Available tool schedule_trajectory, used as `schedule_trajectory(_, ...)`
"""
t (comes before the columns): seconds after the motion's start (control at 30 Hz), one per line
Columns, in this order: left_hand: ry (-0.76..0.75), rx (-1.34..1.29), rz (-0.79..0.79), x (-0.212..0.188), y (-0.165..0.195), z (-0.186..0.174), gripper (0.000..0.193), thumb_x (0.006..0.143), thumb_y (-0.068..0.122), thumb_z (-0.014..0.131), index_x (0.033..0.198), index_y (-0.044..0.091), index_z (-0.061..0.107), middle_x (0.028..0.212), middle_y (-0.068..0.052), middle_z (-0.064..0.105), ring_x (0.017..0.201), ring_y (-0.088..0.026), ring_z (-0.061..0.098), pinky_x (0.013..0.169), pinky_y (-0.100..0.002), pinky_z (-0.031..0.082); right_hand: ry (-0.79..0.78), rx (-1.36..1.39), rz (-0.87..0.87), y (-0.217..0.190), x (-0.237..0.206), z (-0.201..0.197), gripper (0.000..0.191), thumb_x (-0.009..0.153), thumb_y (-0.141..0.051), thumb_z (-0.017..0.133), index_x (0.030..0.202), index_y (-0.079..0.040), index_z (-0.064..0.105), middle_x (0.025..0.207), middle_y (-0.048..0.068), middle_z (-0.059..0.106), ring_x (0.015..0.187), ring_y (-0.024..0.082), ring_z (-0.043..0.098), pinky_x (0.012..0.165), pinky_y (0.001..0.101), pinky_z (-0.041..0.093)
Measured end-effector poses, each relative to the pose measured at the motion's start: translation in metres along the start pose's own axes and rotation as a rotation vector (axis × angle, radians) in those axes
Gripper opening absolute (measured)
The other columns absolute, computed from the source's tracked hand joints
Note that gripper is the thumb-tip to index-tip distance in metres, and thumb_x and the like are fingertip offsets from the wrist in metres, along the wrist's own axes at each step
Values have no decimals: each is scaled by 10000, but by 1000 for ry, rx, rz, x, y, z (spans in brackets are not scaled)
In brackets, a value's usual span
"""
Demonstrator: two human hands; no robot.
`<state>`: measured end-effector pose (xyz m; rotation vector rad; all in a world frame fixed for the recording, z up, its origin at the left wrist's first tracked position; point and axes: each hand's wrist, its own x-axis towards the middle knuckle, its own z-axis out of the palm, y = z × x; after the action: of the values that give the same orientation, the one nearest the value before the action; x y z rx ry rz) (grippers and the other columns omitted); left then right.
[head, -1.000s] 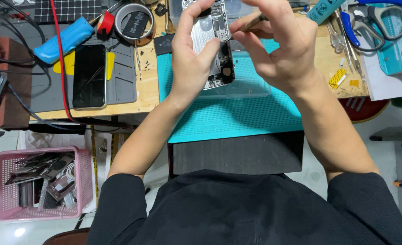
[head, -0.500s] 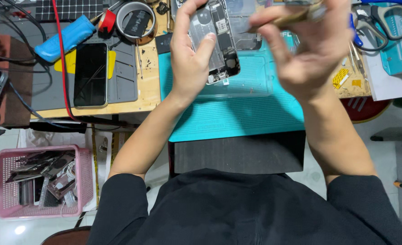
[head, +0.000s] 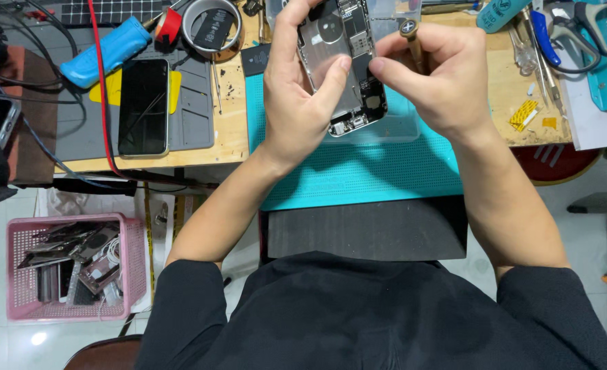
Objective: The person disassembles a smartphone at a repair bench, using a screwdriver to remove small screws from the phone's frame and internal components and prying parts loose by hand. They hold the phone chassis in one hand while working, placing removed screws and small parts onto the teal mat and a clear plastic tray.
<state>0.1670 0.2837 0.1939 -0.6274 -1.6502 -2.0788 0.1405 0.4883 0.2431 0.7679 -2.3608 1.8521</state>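
Fingers [head: 331, 75] around opened phone [head: 344, 65]

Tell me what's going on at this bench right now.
A person sits at a workbench with an opened phone held up in the left hand, its insides showing. The right hand grips a screwdriver beside the phone. Below them lies a teal mat. Another phone rests on a grey mat to the left.
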Motion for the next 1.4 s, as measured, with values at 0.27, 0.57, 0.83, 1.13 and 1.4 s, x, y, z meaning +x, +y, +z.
schedule_trajectory(0.27,-56,-15,-15,-2,1,-2,548,1121,-124,611,1571,60,357,1478,-37,460,1359,-108,501,1188,-252,427,-9,37,63,4,-3,4,94,1014,-37,795,1010,10,713,814,-61,627,706,-6,521,612,178,383)
schedule_trajectory(0.57,-49,1,-12,-2,-5,-5,687,1099,-129,612,1625,77,221,1514,-64,428,1360,-127,511,1189,-263,427,-13,35,86,13,-2,3,97,992,-46,798,1003,8,718,822,-66,627,717,-9,513,618,172,380)
schedule_trajectory(0.83,-41,21,-13,-3,1,-6,893,1078,-141,615,1665,126,-3,1592,-91,397,1334,-134,534,1146,-267,480,5,4,49,13,-4,7,88,1031,-45,778,1082,20,746,856,-46,644,744,-2,513,637,178,374)
schedule_trajectory(1.13,3,-410,-247,7,-7,-26,719,1038,-127,643,1605,34,231,1402,-160,578,1261,-214,600,1161,-327,513,123,118,144,-13,9,-3,131,998,-75,612,1010,-5,722,853,26,733,537,-2,495,475,159,358)
schedule_trajectory(1.4,137,-642,-433,7,-4,-62,531,984,20,707,1413,-2,395,1220,-129,623,1124,-235,661,1015,-397,572,-139,-464,-106,16,0,-20,166,1124,-71,720,1007,46,727,909,116,707,811,162,680,666,314,501)
